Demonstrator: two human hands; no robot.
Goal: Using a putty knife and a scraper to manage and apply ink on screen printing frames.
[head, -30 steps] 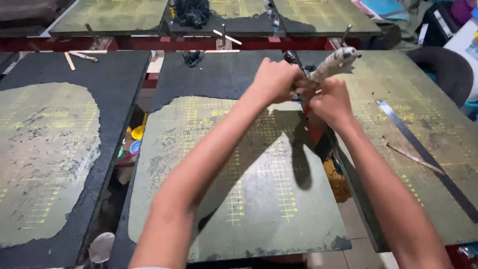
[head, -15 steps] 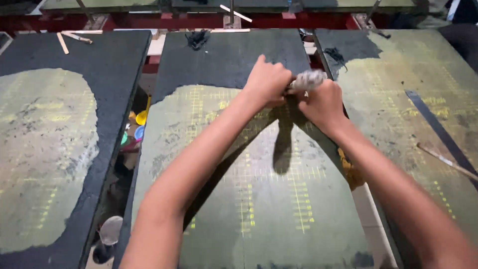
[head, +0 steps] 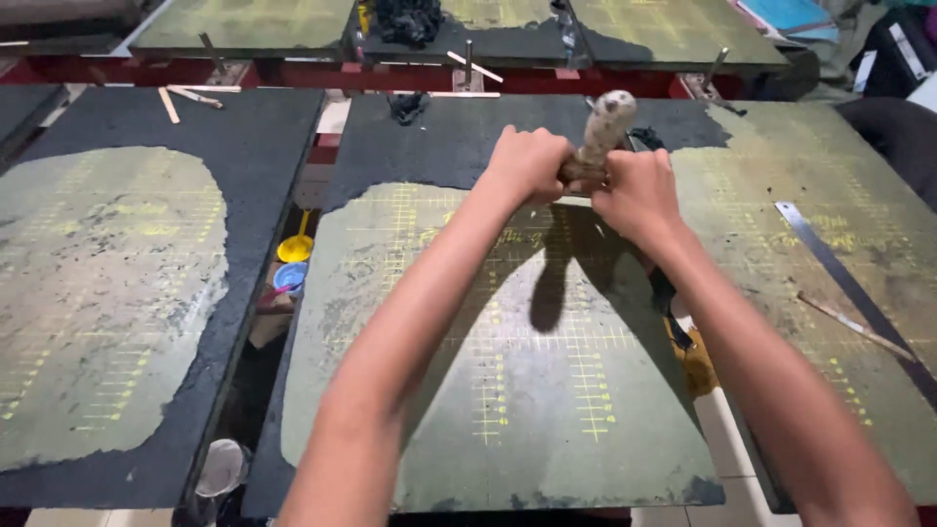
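I have one view only, from the camera on my head, tilted steeply down and forward over the grey-green printing board with yellow grid lines (head: 547, 390). It sits close: both forearms run up from the bottom edge to my left hand (head: 527, 161) and right hand (head: 639, 190) near the middle. Neighbouring boards fill the sides and top
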